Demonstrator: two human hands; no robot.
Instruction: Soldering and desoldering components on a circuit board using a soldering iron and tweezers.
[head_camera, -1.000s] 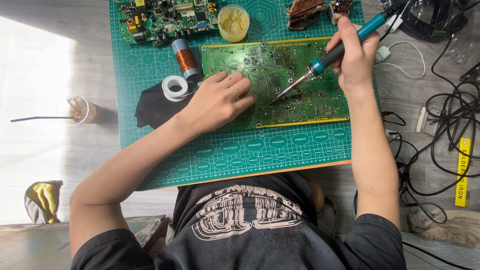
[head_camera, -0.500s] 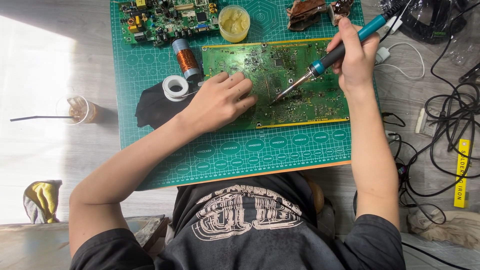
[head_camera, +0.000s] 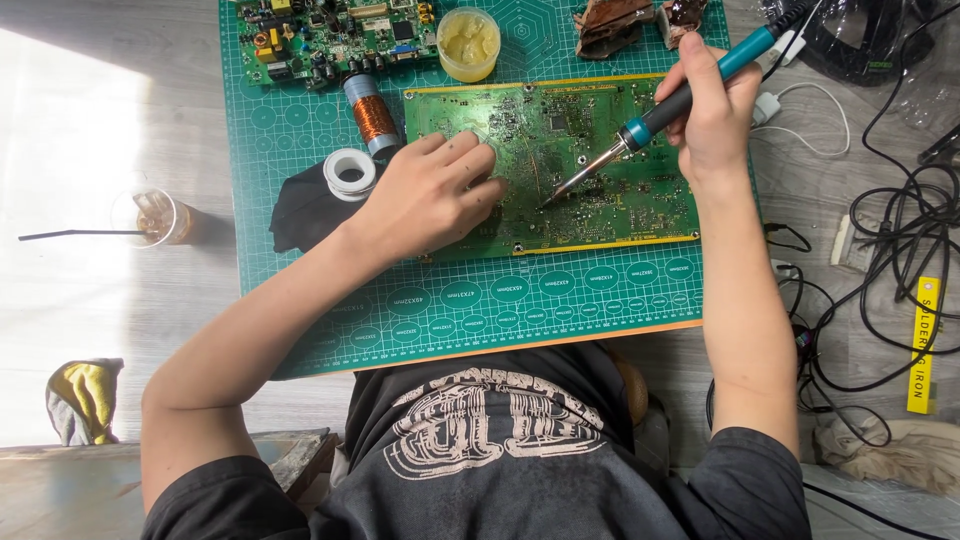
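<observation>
Pressing flat, fingers together, the left hand (head_camera: 430, 195) rests on the left part of a green circuit board (head_camera: 610, 190) at centre frame, on a green cutting mat (head_camera: 520, 300). Right hand (head_camera: 712, 118), upper right, is clamped pen-style around a teal-handled soldering iron (head_camera: 660, 115); its tip touches the board's middle. Just left of the left hand: white solder spool (head_camera: 350, 172), copper wire coil (head_camera: 372, 118). Upper centre: yellow flux tub (head_camera: 468, 43), second smaller board (head_camera: 335, 35). Iced drink cup (head_camera: 158, 216) at far left; tangled black cables (head_camera: 890, 240) at right.
</observation>
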